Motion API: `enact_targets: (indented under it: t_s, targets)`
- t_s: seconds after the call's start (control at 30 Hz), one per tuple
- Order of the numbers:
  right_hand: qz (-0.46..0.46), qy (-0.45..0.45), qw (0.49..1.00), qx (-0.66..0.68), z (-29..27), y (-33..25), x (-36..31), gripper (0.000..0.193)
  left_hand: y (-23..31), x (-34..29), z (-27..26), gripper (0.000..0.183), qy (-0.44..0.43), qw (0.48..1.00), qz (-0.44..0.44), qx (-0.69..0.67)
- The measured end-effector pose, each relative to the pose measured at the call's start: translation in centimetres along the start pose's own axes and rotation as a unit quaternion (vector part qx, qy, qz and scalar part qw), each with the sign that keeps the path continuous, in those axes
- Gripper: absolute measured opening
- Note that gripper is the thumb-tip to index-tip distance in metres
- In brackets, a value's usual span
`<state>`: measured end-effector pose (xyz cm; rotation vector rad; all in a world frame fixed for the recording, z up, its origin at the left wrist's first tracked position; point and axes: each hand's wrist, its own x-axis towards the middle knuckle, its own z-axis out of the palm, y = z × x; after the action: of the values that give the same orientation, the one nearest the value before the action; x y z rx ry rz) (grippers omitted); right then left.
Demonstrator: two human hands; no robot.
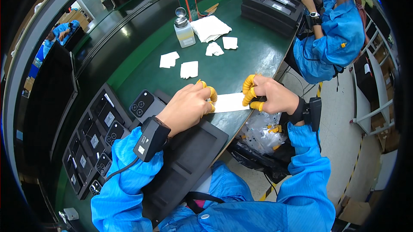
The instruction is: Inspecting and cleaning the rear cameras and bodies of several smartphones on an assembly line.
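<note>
Between my hands a flat white strip of wipe (231,102) is stretched above the green table, near its right edge. My left hand (188,105) pinches its left end, and my right hand (266,94) grips the right end. Yellow finger cots cover several fingertips on both hands. Just left of my left hand, a dark phone with a camera block (143,104) leans at the edge of a foam tray. Under my left forearm lies a black foam tray (189,146) with bare recesses.
Several phones fill another black foam tray (92,133) at left. White wipes (211,27) and a pump bottle (185,34) stand beyond my hands. A lined bin (262,135) sits below the table edge. A co-worker (329,34) works beside a stacked tray (271,6).
</note>
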<state>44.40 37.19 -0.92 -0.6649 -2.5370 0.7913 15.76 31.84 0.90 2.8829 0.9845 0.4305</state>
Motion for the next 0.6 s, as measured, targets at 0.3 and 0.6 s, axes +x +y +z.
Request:
enact_targets:
  t_s: [0.3,0.6]
  targets:
    - [-0.018,0.083,0.993,-0.080,1.9,-2.2,-3.8,0.055,0.0,0.0,-0.5,0.035,0.001,0.996,-0.029,0.082]
    - [-0.043,0.210,0.976,-0.039,4.5,-4.5,-4.8,0.042,-2.1,0.6,0.1,0.041,0.014,0.991,-0.050,0.123]
